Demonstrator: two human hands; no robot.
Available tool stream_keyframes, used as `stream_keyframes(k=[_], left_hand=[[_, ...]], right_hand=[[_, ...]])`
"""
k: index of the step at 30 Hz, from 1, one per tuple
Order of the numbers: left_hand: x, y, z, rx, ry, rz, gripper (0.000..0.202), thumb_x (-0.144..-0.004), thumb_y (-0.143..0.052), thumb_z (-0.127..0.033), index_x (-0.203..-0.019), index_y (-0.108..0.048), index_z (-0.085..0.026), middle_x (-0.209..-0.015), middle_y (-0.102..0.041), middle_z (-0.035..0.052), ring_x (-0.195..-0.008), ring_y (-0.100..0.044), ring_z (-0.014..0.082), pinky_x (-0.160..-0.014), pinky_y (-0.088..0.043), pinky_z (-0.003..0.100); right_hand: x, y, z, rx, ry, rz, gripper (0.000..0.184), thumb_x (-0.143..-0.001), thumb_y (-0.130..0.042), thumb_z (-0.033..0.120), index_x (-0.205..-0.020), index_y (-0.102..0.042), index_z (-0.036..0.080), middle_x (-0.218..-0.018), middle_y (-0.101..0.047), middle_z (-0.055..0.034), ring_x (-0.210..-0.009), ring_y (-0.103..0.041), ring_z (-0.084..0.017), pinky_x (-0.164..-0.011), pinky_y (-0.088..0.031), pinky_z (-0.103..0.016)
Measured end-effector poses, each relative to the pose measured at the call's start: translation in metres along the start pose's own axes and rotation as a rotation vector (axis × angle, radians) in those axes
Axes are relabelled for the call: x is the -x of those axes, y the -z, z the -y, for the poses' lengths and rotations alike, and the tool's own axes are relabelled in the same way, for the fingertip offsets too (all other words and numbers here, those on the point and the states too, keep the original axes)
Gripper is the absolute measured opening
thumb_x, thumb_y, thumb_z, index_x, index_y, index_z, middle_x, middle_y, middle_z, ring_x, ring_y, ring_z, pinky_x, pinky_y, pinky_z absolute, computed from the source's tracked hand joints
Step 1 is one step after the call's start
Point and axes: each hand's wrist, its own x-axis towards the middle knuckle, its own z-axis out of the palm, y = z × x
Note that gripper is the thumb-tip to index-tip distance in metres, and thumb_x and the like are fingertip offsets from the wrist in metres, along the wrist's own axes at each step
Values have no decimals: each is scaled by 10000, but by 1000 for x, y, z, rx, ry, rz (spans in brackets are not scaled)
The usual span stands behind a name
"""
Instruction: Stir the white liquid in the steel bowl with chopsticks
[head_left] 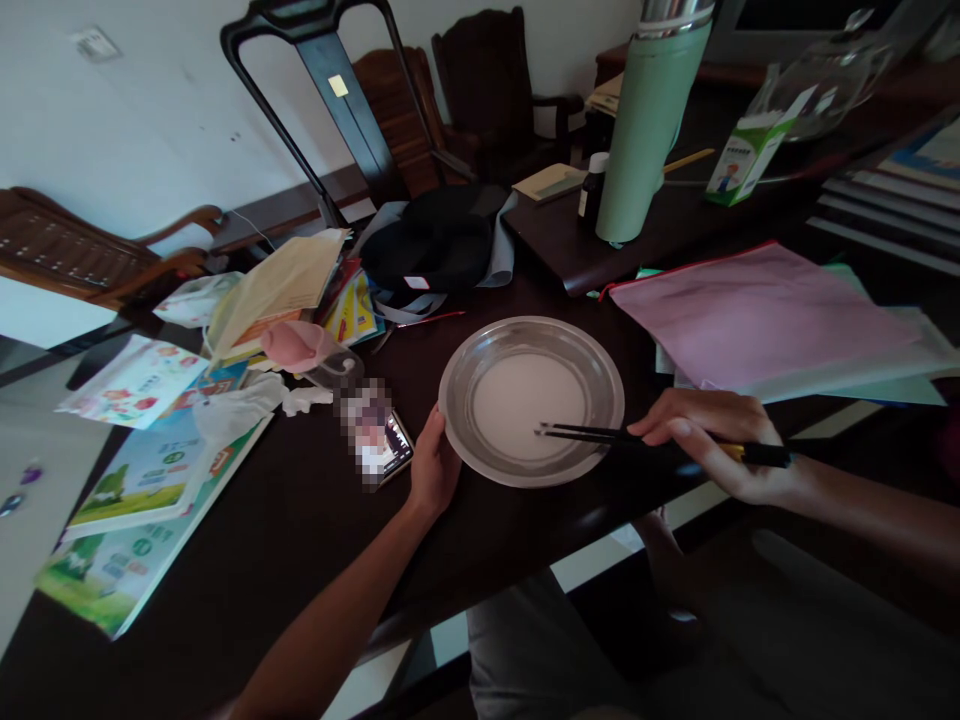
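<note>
A round metal plate (459,385) holding a pale white liquid sits near the front edge of the dark table (300,520). My left hand (433,468) grips the plate's left rim with curled fingers. My right hand (724,440) is closed on a pair of black chopsticks (592,433). Their tips rest in the liquid at the plate's right side.
A phone (384,447) lies just left of the plate. Picture books (142,500), papers and plastic bags crowd the table's left. A pink folder (757,315) lies to the right, a green flask (649,120) and a carton (750,150) behind it. Wooden chairs stand at the back.
</note>
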Motion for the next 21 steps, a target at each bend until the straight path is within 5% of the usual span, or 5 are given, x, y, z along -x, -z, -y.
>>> stream_keyframes(k=[10, 21], left_hand=[[-2, 1, 1, 2, -10, -4, 343, -833, -786, -489, -1068, -778, -240, -1132, -804, 37, -1287, -662, 311, -1161, -478, 467], [-2, 5, 4, 7, -3, 1, 343, -856, -765, -488, -1104, -775, -251, -1192, -796, 42, -1319, -646, 316, -1173, -468, 481]], right_hand=[[0, -29, -21, 10, -18, 117, 136, -1017, -618, 183, -1106, -720, 202, -1126, -816, -89, -982, -805, -185, -808, -648, -256], [-1, -3, -13, 112, 10, -33, 170, -1033, -549, 160, -967, -694, 218, -858, -766, -55, -763, -759, -171, -629, -584, -266]])
